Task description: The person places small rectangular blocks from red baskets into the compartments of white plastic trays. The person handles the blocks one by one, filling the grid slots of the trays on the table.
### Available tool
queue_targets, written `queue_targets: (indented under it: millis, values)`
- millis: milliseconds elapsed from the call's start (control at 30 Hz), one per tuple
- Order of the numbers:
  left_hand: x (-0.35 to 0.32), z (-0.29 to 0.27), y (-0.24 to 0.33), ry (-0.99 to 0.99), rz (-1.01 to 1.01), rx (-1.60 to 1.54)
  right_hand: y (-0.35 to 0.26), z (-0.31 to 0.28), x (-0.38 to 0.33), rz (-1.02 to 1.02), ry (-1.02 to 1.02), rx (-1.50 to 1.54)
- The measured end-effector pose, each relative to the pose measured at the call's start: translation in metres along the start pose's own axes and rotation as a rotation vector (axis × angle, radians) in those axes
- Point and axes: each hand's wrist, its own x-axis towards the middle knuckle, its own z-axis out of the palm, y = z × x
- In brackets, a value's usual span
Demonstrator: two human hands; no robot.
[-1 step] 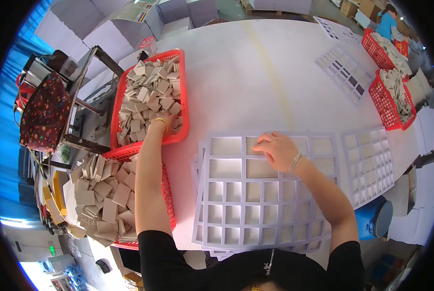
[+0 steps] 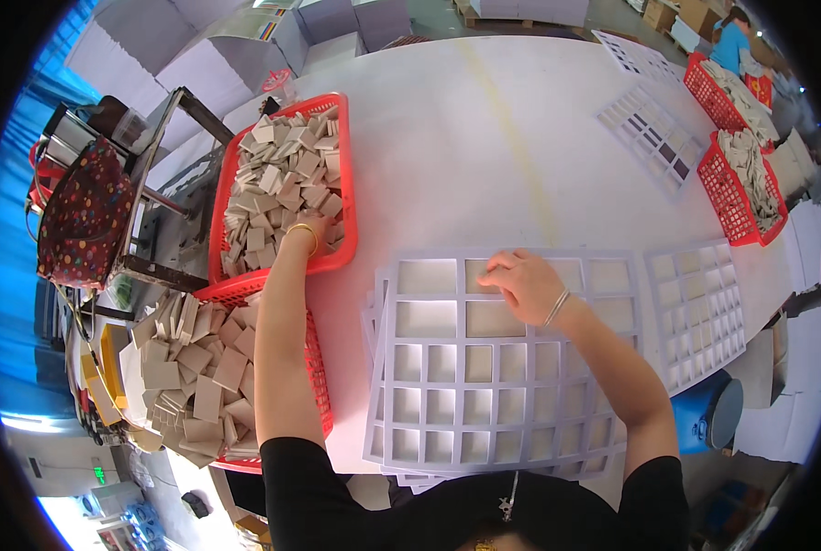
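Note:
My left hand (image 2: 313, 227) reaches into the near right part of a red plastic basket (image 2: 349, 184) heaped with small grey-beige board pieces (image 2: 282, 174). Its fingers are down among the pieces, so their grip is hidden. My right hand (image 2: 520, 283) rests over the upper rows of a white compartment tray (image 2: 387, 349), fingers curled and pressed together at a cell's edge. What they hold, if anything, cannot be made out. Beneath that hand a larger cell holds a beige board piece (image 2: 496, 320). The tray lies on a slightly offset stack of similar ones.
A second red basket (image 2: 318, 376) with larger board pieces (image 2: 208, 399) stands at my left. Another compartment tray (image 2: 699, 308) lies on the white table (image 2: 429, 156) at right. Red baskets (image 2: 741, 220) stand at the far right edge, where a person in blue (image 2: 730, 46) is visible beyond.

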Motion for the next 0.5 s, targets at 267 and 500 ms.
queue_targets:
  millis: [267, 500]
  values:
    - [-0.036, -0.021, -0.01, 0.134, -0.035, -0.17, -0.002, 0.003, 0.0, 0.022, 0.0, 0.011]
    - [-0.047, -0.023, -0.045, 0.452, -0.092, -1.147, -0.003, 0.001, 0.003, 0.073, -0.082, 0.02]
